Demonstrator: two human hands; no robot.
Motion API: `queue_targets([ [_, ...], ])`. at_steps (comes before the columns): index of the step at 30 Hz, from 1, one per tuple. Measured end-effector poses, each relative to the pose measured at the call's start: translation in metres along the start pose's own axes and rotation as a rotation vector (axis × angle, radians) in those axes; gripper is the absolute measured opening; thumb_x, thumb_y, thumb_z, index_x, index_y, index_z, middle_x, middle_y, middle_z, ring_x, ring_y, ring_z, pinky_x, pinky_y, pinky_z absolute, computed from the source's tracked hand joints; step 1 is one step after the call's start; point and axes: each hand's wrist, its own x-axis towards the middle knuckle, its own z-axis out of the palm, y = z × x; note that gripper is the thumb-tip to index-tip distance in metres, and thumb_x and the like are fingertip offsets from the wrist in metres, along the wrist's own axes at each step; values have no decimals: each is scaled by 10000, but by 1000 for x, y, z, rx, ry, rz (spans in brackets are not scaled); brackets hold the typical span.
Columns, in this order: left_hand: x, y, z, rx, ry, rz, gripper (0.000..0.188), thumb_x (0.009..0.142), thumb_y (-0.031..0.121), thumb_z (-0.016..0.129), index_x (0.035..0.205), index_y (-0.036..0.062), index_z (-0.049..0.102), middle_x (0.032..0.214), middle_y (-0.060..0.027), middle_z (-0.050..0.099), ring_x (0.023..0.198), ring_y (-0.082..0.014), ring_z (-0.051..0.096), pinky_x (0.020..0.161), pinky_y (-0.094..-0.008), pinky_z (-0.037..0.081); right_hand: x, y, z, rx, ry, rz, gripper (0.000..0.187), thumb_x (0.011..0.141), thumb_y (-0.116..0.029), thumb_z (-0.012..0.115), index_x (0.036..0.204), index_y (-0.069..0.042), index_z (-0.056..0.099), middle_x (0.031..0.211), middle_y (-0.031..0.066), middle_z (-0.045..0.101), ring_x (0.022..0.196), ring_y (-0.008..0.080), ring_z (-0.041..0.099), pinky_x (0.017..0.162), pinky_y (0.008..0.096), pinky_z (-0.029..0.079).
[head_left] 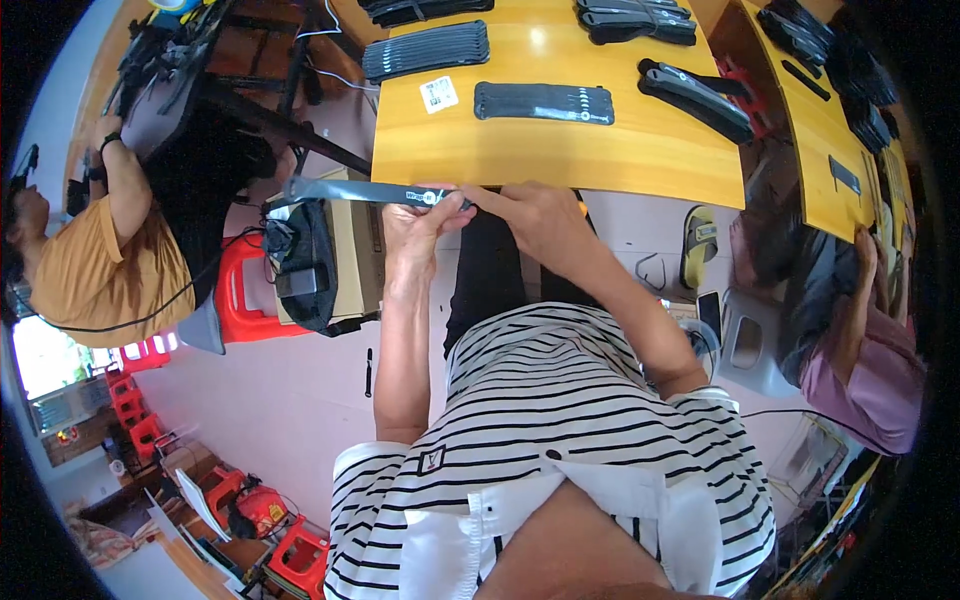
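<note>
Here's white lettering (421, 197) on the held black strap (345, 191), with more beside a round emblem (586, 116) at the right end of the flat black bundle (535, 102). Over to the white label (438, 94), dark print (too small to read), and there's a boxed mark (431, 459) on the striped shirt (560, 400)!

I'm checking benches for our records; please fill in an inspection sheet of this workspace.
Surface: yellow table, bearing stacks of dark straps.
Work items: dark strap in the left hand; flat strap set on the table.
Clutter: white label beside the strap set.
Hands: left grips the strap's right end; right hand is there too, grip unclear.
Cables: white cable left of the table.
Surroundings: co-worker in orange at left, another in pink at right; red stool.
</note>
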Motion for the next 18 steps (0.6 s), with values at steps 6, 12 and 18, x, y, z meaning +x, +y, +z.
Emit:
queue_targets([
  [6,3,0,-13,-39,-114,-223,137,734,-33,643,863,-4,610,770,-127,641,632,-215,654,565,-263,562,-13,7,4,-108,-145,-77,473,712,-73,535,1166,-206,549,638,37,511,588,193,546,482,305,452],
  [12,-6,-6,-10,-215,-117,-267,78,831,69,585,877,10,606,784,-128,637,641,-194,646,618,-287,553,-29,-8,12,-160,-113,24,478,709,-68,539,1166,-211,552,653,29,503,586,178,550,458,298,447],
  [18,-25,0,-1,175,-94,-195,156,843,126,595,790,-20,593,725,-124,640,625,-162,635,582,-242,520,-29,-17,6,78,-148,223,434,747,-34,531,1156,-176,564,633,50,524,548,198,552,482,299,451],
])
